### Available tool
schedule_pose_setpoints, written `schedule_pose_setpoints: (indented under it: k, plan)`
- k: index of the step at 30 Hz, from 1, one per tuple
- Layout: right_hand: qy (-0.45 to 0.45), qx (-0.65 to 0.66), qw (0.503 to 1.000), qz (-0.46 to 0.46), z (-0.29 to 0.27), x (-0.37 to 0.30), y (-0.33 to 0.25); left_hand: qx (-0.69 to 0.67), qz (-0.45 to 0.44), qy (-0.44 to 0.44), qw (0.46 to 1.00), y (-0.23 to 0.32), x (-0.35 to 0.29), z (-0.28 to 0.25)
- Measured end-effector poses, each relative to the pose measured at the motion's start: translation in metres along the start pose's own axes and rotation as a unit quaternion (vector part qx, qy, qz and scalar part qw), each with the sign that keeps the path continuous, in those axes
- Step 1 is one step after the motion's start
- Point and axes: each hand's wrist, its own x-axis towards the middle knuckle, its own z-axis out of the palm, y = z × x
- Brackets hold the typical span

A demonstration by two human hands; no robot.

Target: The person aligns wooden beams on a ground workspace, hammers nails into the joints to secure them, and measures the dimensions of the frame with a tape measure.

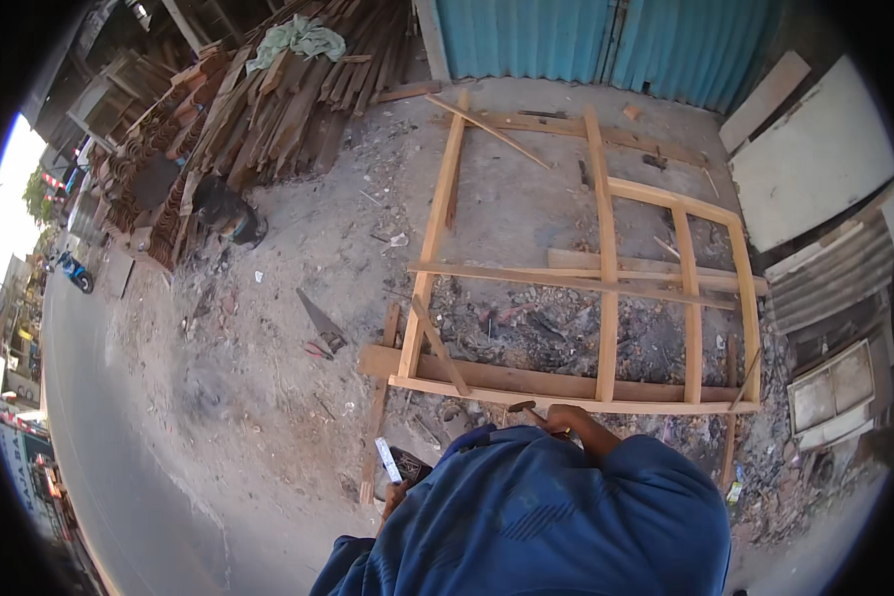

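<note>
While the big wooden frame lies flat on rubble-strewn ground, its near rail almost under the person's chest, the risks run from it downward. It rests on uneven debris and loose boards, so a blow on the near rail could make it rock or slide — and the thin diagonal brace at its left corner looks lightly fixed and might spring off. Next, the handsaw lies teeth-out in the dirt to the left, well apart from the frame but within a careless step. Smaller still, the right hand is closed around the handle of a hammer, whose head sits just beside the frame's near rail; a glancing strike could split that thin rail or bruise whatever steadies it. The left hand is mostly hidden by the blue sleeve, near a pale flat tool — whether its fingers grip it I cannot tell.
</note>
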Motion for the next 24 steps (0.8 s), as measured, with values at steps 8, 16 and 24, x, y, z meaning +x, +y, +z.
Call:
schedule_pose_setpoints:
  k: [8, 16, 24]
  plan:
    - [0.07, 0.216, 0.962, 0.152, 0.055, -0.036, 0.041, 0.062, -0.016, -0.126, 0.99, 0.049, 0.14, -0.049]
    - [0.115, 0.448, 0.815, 0.35, 0.148, -0.099, 0.062, 0.092, -0.067, -0.139, 0.984, 0.082, 0.22, -0.076]
    - [0.122, 0.418, 0.846, 0.307, 0.115, -0.066, 0.022, 0.042, -0.075, -0.172, 0.981, 0.105, 0.193, -0.04]
